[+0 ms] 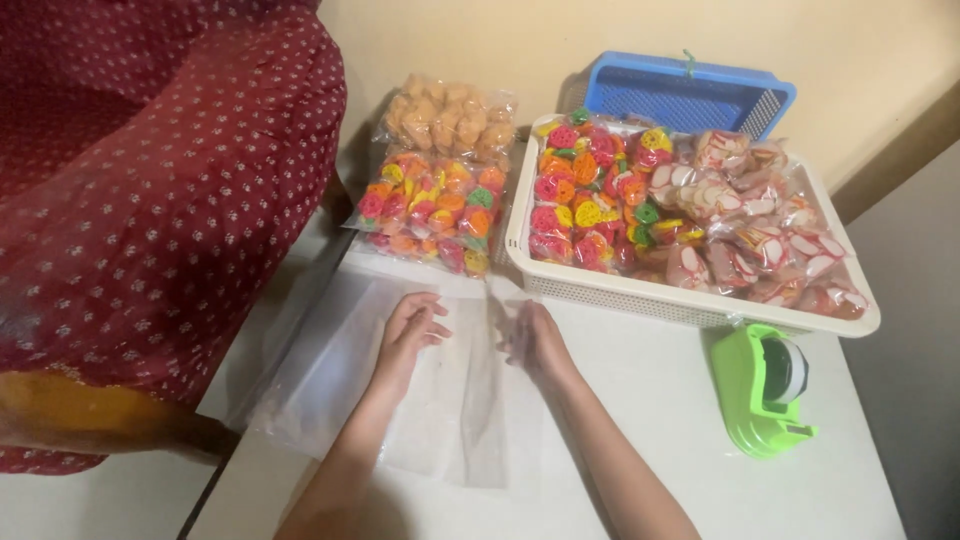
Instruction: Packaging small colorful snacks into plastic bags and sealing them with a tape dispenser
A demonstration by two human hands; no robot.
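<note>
Left hand [408, 335] flat, fingers spread, pressing clear plastic bags [440, 400] on table [650, 420]; right hand [535, 340] pinching top bag's edge; bag unfilled; packed snack bags in white basket [690, 300] beyond right hand; green tape dispenser [765, 390] right

Both bare forearms are stretched forward. The left hand [408, 332] is laid flat, fingers loosely spread; the right hand [538, 342] is held loosely curled.

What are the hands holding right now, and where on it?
Both hands, left and right, rest on the top end of a clear plastic bag lying flat on the white table; no firm grip shows.
</note>
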